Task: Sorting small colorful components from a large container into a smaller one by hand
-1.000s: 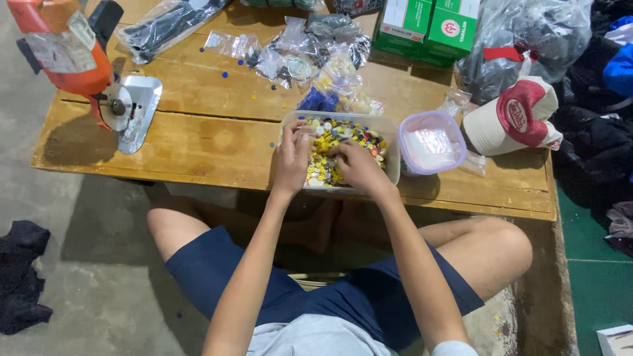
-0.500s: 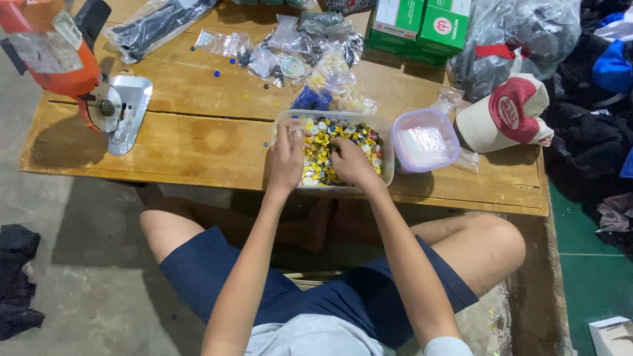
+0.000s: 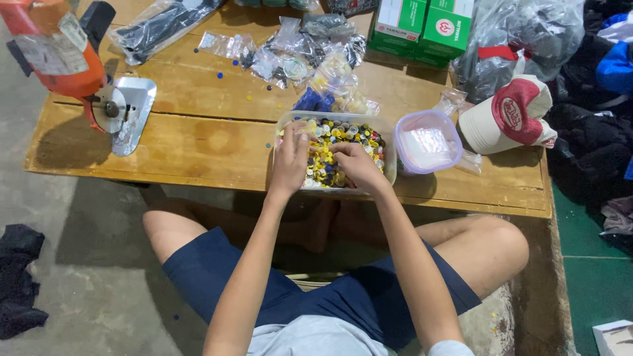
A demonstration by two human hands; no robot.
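Note:
A clear plastic tub [image 3: 390, 155] sits near the front edge of a low wooden table [image 3: 198, 145]. It is full of small round buttons [image 3: 343, 135], mostly yellow, with some white, blue and dark ones. My left hand [image 3: 291, 157] rests in the tub's left half, fingers curled down among the buttons. Over the middle of the tub, my right hand [image 3: 354, 163] has its fingertips pinched into the pile. Whether either hand holds a button is hidden by the fingers.
A small lidded tub with a purple rim [image 3: 427, 141] stands just right of the button tub, a red and cream cap [image 3: 508, 115] beyond it. Clear bags of small parts [image 3: 310, 49], green boxes [image 3: 428, 26] and an orange cutting machine [image 3: 72, 72] occupy the table.
Both hands stay in the tub with small finger shifts among the buttons. The view has tilted slightly, so the table sits a little lower in frame.

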